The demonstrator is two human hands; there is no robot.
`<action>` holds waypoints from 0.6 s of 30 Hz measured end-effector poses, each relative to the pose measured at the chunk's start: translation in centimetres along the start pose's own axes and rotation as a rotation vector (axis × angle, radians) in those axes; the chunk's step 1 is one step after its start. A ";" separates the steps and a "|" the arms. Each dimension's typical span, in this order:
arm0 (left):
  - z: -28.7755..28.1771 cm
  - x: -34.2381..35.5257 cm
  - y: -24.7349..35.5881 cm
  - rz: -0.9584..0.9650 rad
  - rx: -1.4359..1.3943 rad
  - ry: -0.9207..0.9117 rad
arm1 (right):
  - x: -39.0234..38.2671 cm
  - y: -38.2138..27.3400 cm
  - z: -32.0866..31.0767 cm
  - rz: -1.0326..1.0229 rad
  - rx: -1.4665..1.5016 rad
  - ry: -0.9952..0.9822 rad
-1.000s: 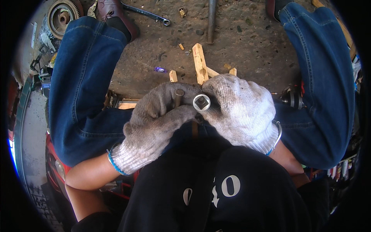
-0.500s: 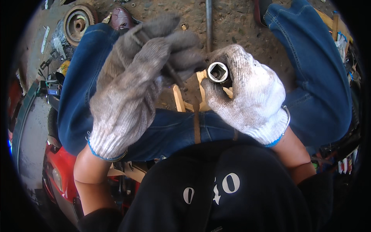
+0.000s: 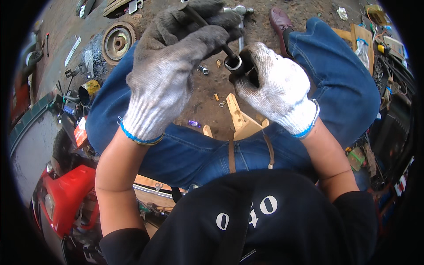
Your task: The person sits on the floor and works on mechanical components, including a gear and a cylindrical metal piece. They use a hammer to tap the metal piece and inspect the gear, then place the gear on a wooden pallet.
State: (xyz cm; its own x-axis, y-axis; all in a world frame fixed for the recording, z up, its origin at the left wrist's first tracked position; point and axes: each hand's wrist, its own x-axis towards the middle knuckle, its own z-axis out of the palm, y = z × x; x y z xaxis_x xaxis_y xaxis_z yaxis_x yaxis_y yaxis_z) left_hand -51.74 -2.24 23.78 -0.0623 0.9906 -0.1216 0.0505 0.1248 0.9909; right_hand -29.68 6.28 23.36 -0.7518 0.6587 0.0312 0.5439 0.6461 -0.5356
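Note:
In my gloved left hand (image 3: 170,66) a thin dark metal rod (image 3: 193,15) is pinched between thumb and fingers. It slants down to the right, and its lower tip meets the open mouth of a socket (image 3: 233,63). From here I cannot tell how deep the tip sits. My right hand (image 3: 280,81), in a white glove with dark, dirty fingers, curls around that socket and keeps its mouth tilted up. The fingers and glove cover most of the socket's body.
Between my knees stands a pale wooden piece (image 3: 247,126). On the dirt floor lie a small metal fitting (image 3: 203,70), a purple wrapper (image 3: 194,123) and a metal bar (image 3: 241,42) beyond my hands. A toothed wheel (image 3: 119,43) lies far left; a red vehicle panel (image 3: 70,194) is near left.
My left hand has brought the rod to the socket's mouth. The socket has tipped, its mouth no longer facing straight up at me. The view has shifted, showing more floor.

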 end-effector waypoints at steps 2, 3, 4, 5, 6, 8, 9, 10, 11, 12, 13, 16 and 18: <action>0.1 0.0 0.3 -0.002 -0.057 -0.004 | 0.2 -0.1 -0.2 0.050 0.035 -0.011; 0.2 0.1 0.4 -0.014 -0.195 -0.018 | 0.3 -0.2 -0.3 0.053 0.057 0.002; 0.3 0.1 0.5 -0.028 -0.336 -0.030 | 0.4 -0.3 -0.4 0.070 0.072 0.002; 0.4 0.2 0.6 -0.044 -0.474 -0.040 | 0.5 -0.4 -0.4 0.090 0.088 0.002; 0.6 0.3 0.7 -0.030 -0.506 -0.033 | 0.6 -0.4 -0.5 0.119 0.131 -0.004; 1.0 0.1 1.3 -0.080 -0.410 0.029 | 0.7 -0.5 -0.9 0.106 0.149 0.005; 1.4 0.1 1.5 -0.038 -0.454 0.036 | 0.8 -0.6 -1.1 0.095 0.164 0.020; 2.1 0.2 1.8 0.005 -0.498 0.043 | 0.7 -0.6 -1.2 0.071 0.185 0.026; 2.1 0.3 2.1 0.046 -0.378 0.029 | 0.8 -0.6 -1.3 0.078 0.164 0.007; 2.0 0.5 2.4 0.088 -0.258 0.019 | 0.8 -0.6 -1.3 0.062 0.148 0.004; 2.2 0.3 2.8 0.087 -0.074 0.057 | 0.8 -0.5 -1.3 0.045 0.131 0.000; 2.4 0.1 3.3 -0.073 -0.070 0.066 | 1.2 -0.1 -0.7 -0.153 0.074 0.187; 2.0 0.3 3.0 0.022 -0.070 0.012 | 1.2 0.2 -0.7 -0.169 0.034 0.177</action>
State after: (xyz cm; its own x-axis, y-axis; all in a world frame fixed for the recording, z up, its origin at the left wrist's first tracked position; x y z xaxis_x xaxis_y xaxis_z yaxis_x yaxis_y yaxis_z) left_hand -49.63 -1.47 26.63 -0.0741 0.9923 -0.0994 -0.0177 0.0984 0.9950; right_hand -30.23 7.47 23.92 -0.7521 0.6017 0.2688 0.4010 0.7415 -0.5379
